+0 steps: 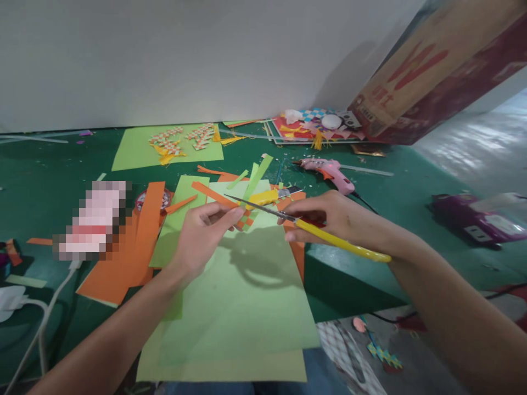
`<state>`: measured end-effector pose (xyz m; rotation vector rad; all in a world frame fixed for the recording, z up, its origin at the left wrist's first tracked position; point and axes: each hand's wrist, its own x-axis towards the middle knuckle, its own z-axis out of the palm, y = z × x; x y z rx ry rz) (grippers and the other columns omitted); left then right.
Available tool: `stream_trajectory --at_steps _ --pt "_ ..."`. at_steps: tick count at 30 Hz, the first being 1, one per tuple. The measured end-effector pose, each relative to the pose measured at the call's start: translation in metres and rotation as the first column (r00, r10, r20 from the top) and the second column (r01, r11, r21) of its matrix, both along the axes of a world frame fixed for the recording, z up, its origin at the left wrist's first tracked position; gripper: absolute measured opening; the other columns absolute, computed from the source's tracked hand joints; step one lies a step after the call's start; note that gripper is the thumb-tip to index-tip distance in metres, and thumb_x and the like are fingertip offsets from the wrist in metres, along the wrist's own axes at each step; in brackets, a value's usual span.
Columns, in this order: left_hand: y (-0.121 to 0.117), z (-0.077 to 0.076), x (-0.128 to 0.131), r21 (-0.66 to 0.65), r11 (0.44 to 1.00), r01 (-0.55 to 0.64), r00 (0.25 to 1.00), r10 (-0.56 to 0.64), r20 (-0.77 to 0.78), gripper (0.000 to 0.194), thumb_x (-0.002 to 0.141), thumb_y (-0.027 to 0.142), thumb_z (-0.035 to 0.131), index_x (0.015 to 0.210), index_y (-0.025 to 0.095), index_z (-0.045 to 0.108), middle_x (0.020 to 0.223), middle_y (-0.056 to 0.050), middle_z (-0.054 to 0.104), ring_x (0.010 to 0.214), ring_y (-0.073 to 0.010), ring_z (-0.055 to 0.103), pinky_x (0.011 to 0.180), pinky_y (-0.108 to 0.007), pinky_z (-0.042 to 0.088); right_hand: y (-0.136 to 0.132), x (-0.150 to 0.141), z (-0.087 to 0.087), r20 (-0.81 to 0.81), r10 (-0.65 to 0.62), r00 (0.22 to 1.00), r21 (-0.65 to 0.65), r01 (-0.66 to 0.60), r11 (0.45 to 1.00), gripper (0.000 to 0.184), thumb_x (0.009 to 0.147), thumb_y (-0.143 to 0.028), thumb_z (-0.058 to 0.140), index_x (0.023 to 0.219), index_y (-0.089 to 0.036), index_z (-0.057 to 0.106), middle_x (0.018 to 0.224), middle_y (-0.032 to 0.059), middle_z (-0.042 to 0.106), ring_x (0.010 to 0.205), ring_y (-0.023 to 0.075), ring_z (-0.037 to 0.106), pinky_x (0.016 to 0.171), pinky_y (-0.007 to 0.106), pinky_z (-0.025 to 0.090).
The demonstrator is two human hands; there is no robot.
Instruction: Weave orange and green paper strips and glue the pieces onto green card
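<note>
My left hand [206, 233] pinches a small woven piece of green and orange paper strips [247, 220], with loose strip ends sticking out away from me. In my right hand [325, 214] is a pair of scissors [341, 241] with yellow handles. Their blades point left and reach over the woven piece, close to my left thumb. Whether the blades touch the paper I cannot tell. A yellow utility knife [263, 197] lies just behind the woven piece, partly covered. Under both hands are light green paper sheets [239, 307].
Orange paper [119, 263] and a phone [94, 219] on a white cable lie left. A pink glue gun [329, 171] is at the back right. Finished woven pieces [168, 144] rest on green paper behind. A paper bag [436, 77] and a purple packet [477, 219] are right.
</note>
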<state>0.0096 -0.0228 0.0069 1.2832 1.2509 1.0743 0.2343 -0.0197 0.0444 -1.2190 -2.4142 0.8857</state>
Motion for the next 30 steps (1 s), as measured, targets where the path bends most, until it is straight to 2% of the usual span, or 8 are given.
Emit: stream_trajectory --at_steps 10,21,26,30 --pt "0.003 -0.003 0.000 0.007 1.000 -0.016 1.000 0.016 0.013 0.025 0.070 0.041 0.072 0.059 0.019 0.067 0.056 0.001 0.063 0.057 -0.0104 0.050 0.056 -0.024 0.038 0.001 -0.001 -0.009 -0.005 -0.071 0.997 -0.001 0.071 0.997 0.047 0.079 -0.062 0.056 0.072 -0.016 0.057 0.061 -0.0026 0.043 0.058 0.0104 0.034 0.056 0.024 0.027" --pt "0.003 -0.004 0.000 0.006 1.000 -0.017 0.999 0.017 0.032 0.026 0.070 0.042 0.074 0.061 0.019 0.068 0.058 0.001 0.064 0.058 -0.0098 0.054 0.057 -0.022 0.042 0.000 -0.002 -0.010 0.032 -0.123 0.992 -0.007 0.123 0.992 0.047 0.079 -0.063 0.057 0.074 -0.016 0.059 0.061 -0.0026 0.042 0.058 0.0101 0.032 0.056 0.025 0.027" --pt "0.002 -0.004 0.000 -0.050 0.996 0.068 0.997 -0.066 0.041 0.025 0.068 0.039 0.076 0.064 0.017 0.065 0.064 0.000 0.068 0.058 -0.0104 0.060 0.057 -0.022 0.045 0.006 0.009 -0.020 -0.148 -0.207 0.967 0.010 0.210 0.978 0.050 0.072 -0.064 0.063 0.091 -0.018 0.059 0.064 -0.0033 0.043 0.057 0.0101 0.034 0.051 0.025 0.026" --pt "0.001 0.000 0.000 -0.125 0.985 0.116 0.993 -0.113 0.028 0.025 0.063 0.033 0.079 0.078 0.019 0.065 0.058 0.003 0.064 0.055 -0.0111 0.060 0.052 -0.021 0.043 0.007 0.007 -0.022 -0.362 -0.173 0.916 -0.120 0.138 0.983 0.045 0.077 -0.058 0.063 0.098 -0.019 0.052 0.072 -0.0025 0.049 0.057 0.0086 0.041 0.051 0.024 0.033"
